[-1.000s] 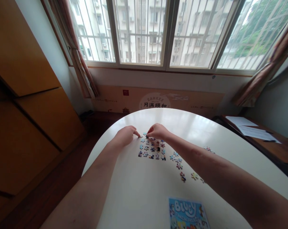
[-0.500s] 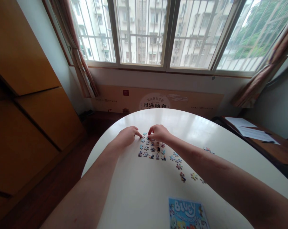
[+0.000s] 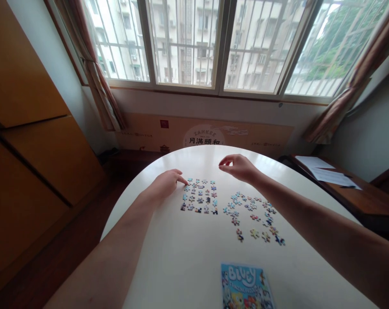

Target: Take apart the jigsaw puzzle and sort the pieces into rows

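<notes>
Small jigsaw pieces (image 3: 200, 200) lie in spaced rows on the white round table (image 3: 181, 257). My left hand (image 3: 166, 183) rests at the left of these rows, its index finger stretched onto a piece near the upper left corner. Above and to the right of the rows, my right hand (image 3: 238, 166) is raised over the table, thumb and fingertips pinched together; whether anything is between them is too small to tell. A looser group of pieces (image 3: 235, 213) lies to the right, below my right forearm.
A blue Bluey picture box or booklet (image 3: 244, 285) lies near the front of the table. To the right stands a brown desk (image 3: 371, 199) with white papers (image 3: 329, 175). Windows and a printed board are behind the table.
My right hand has lifted away from the rows and moved to the right, uncovering the upper pieces. My left hand stays at the rows' left edge. The view has shifted slightly.
</notes>
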The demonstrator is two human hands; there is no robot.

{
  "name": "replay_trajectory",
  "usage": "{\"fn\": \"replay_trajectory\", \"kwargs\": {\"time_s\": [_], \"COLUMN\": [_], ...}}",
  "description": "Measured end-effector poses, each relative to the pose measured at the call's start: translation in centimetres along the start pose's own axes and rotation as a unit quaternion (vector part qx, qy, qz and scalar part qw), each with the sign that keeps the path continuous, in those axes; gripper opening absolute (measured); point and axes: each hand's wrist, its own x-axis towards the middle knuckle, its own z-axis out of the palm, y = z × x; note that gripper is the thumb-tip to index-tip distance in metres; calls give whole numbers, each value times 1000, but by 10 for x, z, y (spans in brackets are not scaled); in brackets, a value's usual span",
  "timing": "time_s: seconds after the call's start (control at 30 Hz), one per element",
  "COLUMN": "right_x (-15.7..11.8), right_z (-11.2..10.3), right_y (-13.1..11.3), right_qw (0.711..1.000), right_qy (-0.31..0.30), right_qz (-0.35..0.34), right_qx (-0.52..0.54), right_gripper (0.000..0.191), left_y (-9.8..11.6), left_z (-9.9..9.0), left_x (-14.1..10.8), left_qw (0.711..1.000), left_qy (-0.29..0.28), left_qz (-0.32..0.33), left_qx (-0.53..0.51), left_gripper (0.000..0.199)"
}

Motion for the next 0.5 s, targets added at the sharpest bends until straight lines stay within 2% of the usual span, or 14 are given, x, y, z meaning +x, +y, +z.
{"fn": "replay_trajectory", "kwargs": {"time_s": [0.13, 0.3, 0.5], "right_x": [-34, -74, -101], "right_z": [-23, -37, -40], "right_y": [33, 62, 75], "right_qw": [997, 985, 982], "right_qy": [-62, -149, -161], "right_qz": [22, 52, -18], "right_qx": [-39, -73, -101], "right_gripper": [23, 18, 18], "left_y": [-1, 1, 0], "left_z": [1, -1, -3], "left_x": [3, 7, 9], "left_qw": [1000, 999, 997], "left_qy": [19, 45, 74], "left_qz": [15, 18, 9], "left_qx": [-10, 5, 24], "left_gripper": [44, 45, 42]}}
